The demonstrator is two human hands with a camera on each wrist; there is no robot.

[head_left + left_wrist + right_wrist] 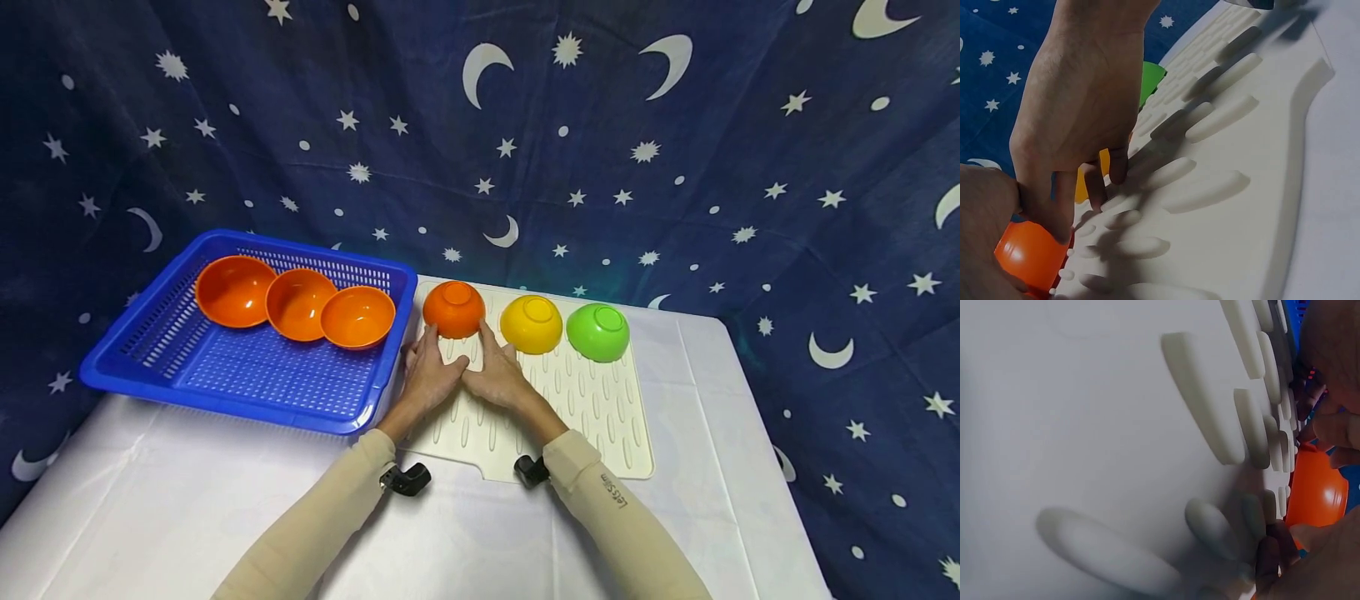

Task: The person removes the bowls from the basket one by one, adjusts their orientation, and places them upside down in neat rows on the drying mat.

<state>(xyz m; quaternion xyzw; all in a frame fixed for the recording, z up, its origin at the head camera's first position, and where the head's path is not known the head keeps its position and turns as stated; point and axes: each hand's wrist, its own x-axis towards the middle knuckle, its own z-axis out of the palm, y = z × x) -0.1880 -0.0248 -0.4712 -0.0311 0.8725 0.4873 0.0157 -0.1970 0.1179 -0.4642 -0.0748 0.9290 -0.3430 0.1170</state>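
An orange bowl (454, 310) lies upside down at the back left of a cream ribbed drying mat (600, 454). My left hand (431, 372) is at the bowl's near left side, its fingertips right at the rim. At the near right side, my right hand (501, 377) reaches an extended index finger to the rim. The two thumbs point toward each other in front of the bowl. In the left wrist view, the right hand's other fingers hang loosely over the mat. A yellow bowl (531, 325) and a green bowl (597, 332) stand upside down farther right.
On the left, a blue plastic basket (247, 408) overlaps the mat's left edge in the head view. Three orange bowls lean in a row along its back, the nearest being the right bowl (358, 317). A starry dark blue cloth (420, 167) hangs behind the white table (480, 542).
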